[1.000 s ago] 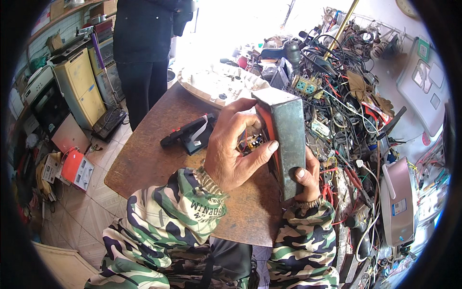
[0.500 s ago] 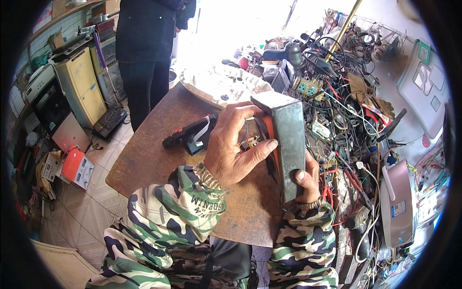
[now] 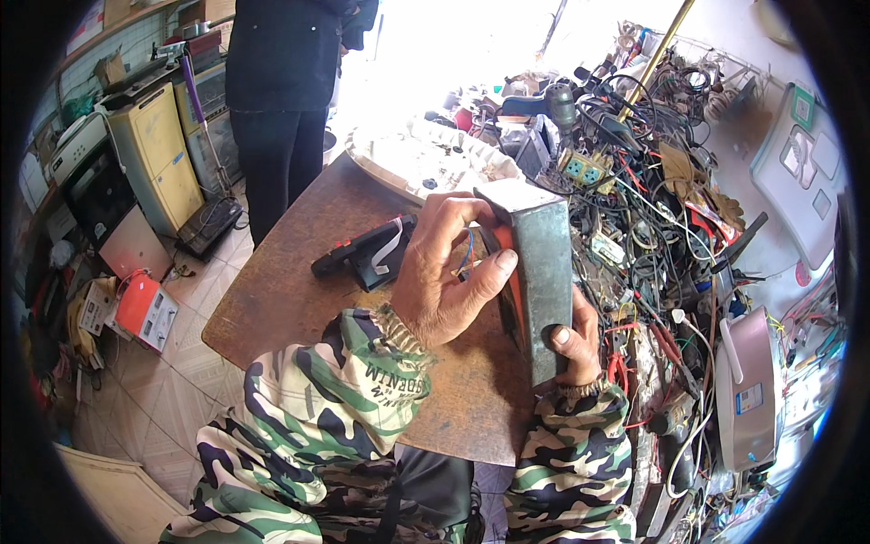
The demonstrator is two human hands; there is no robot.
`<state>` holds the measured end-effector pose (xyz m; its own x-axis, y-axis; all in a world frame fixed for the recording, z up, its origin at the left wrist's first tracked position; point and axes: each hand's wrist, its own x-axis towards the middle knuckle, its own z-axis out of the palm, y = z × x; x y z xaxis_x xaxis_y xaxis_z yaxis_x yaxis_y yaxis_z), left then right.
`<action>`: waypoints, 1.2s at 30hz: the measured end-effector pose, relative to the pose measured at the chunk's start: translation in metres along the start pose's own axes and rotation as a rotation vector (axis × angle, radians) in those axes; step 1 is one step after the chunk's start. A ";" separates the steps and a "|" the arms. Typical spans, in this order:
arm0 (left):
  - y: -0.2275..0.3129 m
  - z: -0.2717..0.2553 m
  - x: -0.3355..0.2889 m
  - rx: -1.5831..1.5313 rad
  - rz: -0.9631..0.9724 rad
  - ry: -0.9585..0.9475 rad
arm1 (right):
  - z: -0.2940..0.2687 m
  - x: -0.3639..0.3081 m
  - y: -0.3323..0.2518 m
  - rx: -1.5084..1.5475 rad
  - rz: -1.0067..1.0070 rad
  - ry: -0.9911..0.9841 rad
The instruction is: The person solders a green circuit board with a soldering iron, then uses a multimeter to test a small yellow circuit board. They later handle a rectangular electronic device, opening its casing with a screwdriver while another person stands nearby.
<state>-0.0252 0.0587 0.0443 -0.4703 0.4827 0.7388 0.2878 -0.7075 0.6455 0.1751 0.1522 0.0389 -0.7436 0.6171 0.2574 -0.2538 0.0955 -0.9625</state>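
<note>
A long grey metal casing (image 3: 546, 281) stands on end above the table, tilted a little, with an orange strip showing along its left side. My left hand (image 3: 444, 267) grips its upper left edge, fingers curled behind and thumb near the orange strip. My right hand (image 3: 580, 340) is closed round its lower right, the thumb pressed on the front face. Thin wires, one of them blue, show behind my left thumb; what they join is mostly hidden. On the table left of my left hand lies a black device (image 3: 367, 254) with red parts and a white strip.
The brown wooden table (image 3: 272, 299) lies beneath my hands, with a large white tray (image 3: 390, 168) at its far side. A heap of cables and tools (image 3: 634, 208) rises on the right. A person in dark clothes (image 3: 279, 109) stands beyond the table; an orange-topped box (image 3: 145, 313) sits on the floor.
My left thumb has moved slightly up along the casing's left edge. Both hands still hold the casing in nearly the same place; the whole view has shifted a little.
</note>
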 end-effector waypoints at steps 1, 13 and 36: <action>0.000 0.000 0.000 0.020 0.001 0.001 | -0.001 0.000 0.000 -0.004 0.005 -0.002; 0.011 0.001 0.002 -0.063 -0.159 0.042 | -0.001 0.000 0.000 -0.074 -0.056 -0.022; -0.004 -0.022 0.007 0.116 -0.120 -0.225 | 0.005 -0.003 -0.006 -0.137 -0.035 -0.029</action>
<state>-0.0478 0.0541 0.0431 -0.3136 0.6710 0.6719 0.3414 -0.5806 0.7392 0.1764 0.1459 0.0443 -0.7541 0.5886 0.2914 -0.1947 0.2233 -0.9551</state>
